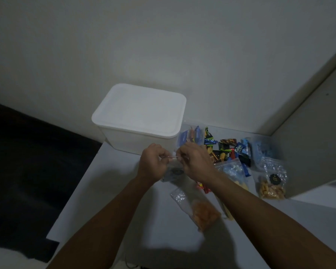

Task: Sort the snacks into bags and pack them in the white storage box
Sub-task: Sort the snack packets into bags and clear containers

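Both my hands were up in front of the white storage box (138,115), left hand (152,162) and right hand (194,162) each pinching the top edge of a small clear zip bag (172,171) with something dark inside; I judged I was sealing it. The box sat at the back of the table (124,200), lid on, nothing visibly packed. Bagged already, by the look: an orange snack bag (200,210) near me and a cracker bag (273,185) to the right. A pile of loose wrapped snacks (225,150) lay just right of the box, unsorted. Roughly midway on bagging; packing not started.
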{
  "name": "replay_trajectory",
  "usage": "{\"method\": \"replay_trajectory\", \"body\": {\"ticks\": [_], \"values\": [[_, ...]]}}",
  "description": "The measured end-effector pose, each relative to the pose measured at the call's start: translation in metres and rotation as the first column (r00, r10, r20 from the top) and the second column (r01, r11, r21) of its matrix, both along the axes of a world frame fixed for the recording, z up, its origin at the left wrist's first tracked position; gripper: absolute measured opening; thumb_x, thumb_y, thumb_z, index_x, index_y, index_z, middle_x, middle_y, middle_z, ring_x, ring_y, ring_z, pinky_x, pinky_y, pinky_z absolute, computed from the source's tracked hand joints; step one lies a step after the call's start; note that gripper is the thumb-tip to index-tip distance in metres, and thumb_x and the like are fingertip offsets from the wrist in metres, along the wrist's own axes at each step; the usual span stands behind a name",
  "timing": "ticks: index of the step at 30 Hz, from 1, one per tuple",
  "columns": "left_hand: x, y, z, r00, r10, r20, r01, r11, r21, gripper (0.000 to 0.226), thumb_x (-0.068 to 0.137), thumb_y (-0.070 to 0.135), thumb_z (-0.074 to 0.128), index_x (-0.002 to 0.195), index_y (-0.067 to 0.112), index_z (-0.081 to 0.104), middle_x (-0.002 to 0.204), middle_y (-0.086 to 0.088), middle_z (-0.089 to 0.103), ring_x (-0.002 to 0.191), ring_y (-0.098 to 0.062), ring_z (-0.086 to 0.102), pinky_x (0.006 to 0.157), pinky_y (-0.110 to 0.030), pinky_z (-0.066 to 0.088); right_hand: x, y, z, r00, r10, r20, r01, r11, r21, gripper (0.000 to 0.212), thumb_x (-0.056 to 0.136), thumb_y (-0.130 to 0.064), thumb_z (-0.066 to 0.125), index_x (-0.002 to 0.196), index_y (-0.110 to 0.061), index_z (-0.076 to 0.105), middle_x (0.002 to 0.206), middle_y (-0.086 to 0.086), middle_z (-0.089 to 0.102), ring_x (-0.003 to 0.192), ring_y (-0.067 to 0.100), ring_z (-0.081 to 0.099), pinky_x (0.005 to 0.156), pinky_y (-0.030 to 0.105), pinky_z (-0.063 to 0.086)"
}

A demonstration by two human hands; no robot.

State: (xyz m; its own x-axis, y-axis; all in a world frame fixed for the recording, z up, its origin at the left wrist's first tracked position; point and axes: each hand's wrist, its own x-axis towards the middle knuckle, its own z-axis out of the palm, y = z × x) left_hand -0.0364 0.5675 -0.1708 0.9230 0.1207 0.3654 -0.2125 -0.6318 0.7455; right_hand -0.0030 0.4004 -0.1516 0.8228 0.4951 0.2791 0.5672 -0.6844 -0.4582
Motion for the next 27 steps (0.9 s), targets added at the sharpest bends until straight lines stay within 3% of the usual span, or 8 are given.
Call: {"method": "replay_trajectory", "body": {"ticks": [4, 8, 10, 14, 17, 20, 22, 27], "values": [[0.0, 0.0, 0.001, 1.0, -0.011, -0.003, 0.011, 1.0, 0.016, 0.005, 0.063, 0.005, 0.073, 0.065, 0.006, 0.068, 0.065, -0.003, 0.062, 0.066, -0.021, 0.056, 0.061, -0.035, 0.048, -0.001, 0.001, 0.002, 1.0, -0.011, -0.007, 0.011, 1.0, -0.005, 0.015, 0.078, -0.005, 0.064, 0.078, -0.019, 0.061, 0.079, -0.007, 0.059, 0.075, 0.009, 0.046, 0.074, 0.037, 0.043], [0.004, 0.006, 0.002, 0.999, 0.031, -0.008, -0.031, 0.999, -0.03, 0.01, 0.062, 0.003, 0.073, 0.065, 0.01, 0.066, 0.065, 0.006, 0.058, 0.065, -0.013, 0.054, 0.064, -0.033, 0.047, 0.005, -0.008, 0.003, 0.998, 0.01, -0.066, -0.009, 1.0, 0.006, 0.011, 0.082, -0.007, 0.067, 0.089, -0.015, 0.066, 0.09, 0.001, 0.066, 0.079, 0.015, 0.058, 0.07, 0.036, 0.051], [0.005, 0.008, 0.003, 0.999, 0.043, -0.022, -0.044, 0.997, -0.057, 0.011, 0.062, 0.004, 0.073, 0.066, 0.011, 0.066, 0.067, 0.006, 0.059, 0.067, -0.01, 0.053, 0.066, -0.03, 0.046, 0.008, -0.015, 0.004, 0.992, -0.023, -0.12, 0.023, 1.0, -0.001, 0.01, 0.081, -0.004, 0.067, 0.085, -0.013, 0.068, 0.087, 0.002, 0.067, 0.077, 0.016, 0.06, 0.071, 0.036, 0.054], [0.005, 0.006, 0.006, 0.995, -0.038, -0.096, 0.037, 0.999, -0.016, 0.013, 0.061, 0.016, 0.074, 0.074, 0.014, 0.071, 0.075, 0.006, 0.066, 0.076, -0.01, 0.057, 0.071, -0.019, 0.044, 0.008, -0.017, 0.009, 0.988, -0.053, -0.147, 0.059, 0.998, 0.038, 0.008, 0.081, -0.005, 0.071, 0.081, -0.013, 0.073, 0.082, 0.002, 0.071, 0.069, 0.008, 0.061, 0.067, 0.018, 0.05], [0.008, 0.002, 0.008, 0.998, -0.034, -0.059, 0.035, 0.999, 0.021, 0.003, 0.063, 0.012, 0.072, 0.066, 0.011, 0.072, 0.067, 0.0, 0.067, 0.071, -0.02, 0.059, 0.068, -0.033, 0.047, 0.009, -0.016, 0.012, 0.981, -0.05, -0.186, 0.064, 0.996, 0.067, 0.008, 0.08, -0.008, 0.073, 0.085, -0.013, 0.076, 0.083, 0.0, 0.074, 0.068, 0.004, 0.063, 0.068, 0.008, 0.047], [0.01, 0.005, 0.009, 0.999, -0.009, -0.049, 0.01, 1.0, 0.017, 0.005, 0.06, 0.008, 0.075, 0.062, 0.011, 0.072, 0.064, 0.0, 0.066, 0.066, -0.02, 0.06, 0.063, -0.035, 0.048, 0.012, -0.021, 0.015, 0.971, -0.048, -0.234, 0.072, 0.993, 0.095, 0.013, 0.079, -0.011, 0.075, 0.092, -0.013, 0.076, 0.089, 0.001, 0.074, 0.077, 0.008, 0.066, 0.075, 0.02, 0.054], [0.01, 0.007, 0.011, 0.995, 0.027, -0.096, -0.031, 0.999, -0.043, 0.008, 0.059, 0.009, 0.08, 0.065, 0.011, 0.075, 0.063, 0.002, 0.064, 0.063, -0.016, 0.061, 0.062, -0.029, 0.049, 0.013, -0.025, 0.015, 0.972, -0.048, -0.229, 0.072, 0.993, 0.097, 0.013, 0.078, -0.011, 0.077, 0.091, -0.012, 0.076, 0.089, 0.002, 0.074, 0.077, 0.01, 0.066, 0.076, 0.025, 0.056], [0.011, 0.01, 0.018, 0.963, 0.031, -0.268, -0.093, 0.971, -0.221, 0.016, 0.061, 0.003, 0.086, 0.073, 0.008, 0.076, 0.062, 0.003, 0.068, 0.055, 0.002, 0.058, 0.061, -0.011, 0.047, 0.017, -0.032, 0.016, 0.967, -0.105, -0.233, 0.133, 0.986, 0.105, 0.006, 0.076, -0.014, 0.08, 0.08, -0.011, 0.077, 0.079, 0.002, 0.075, 0.066, 0.001, 0.064, 0.071, 0.017, 0.053]]}}
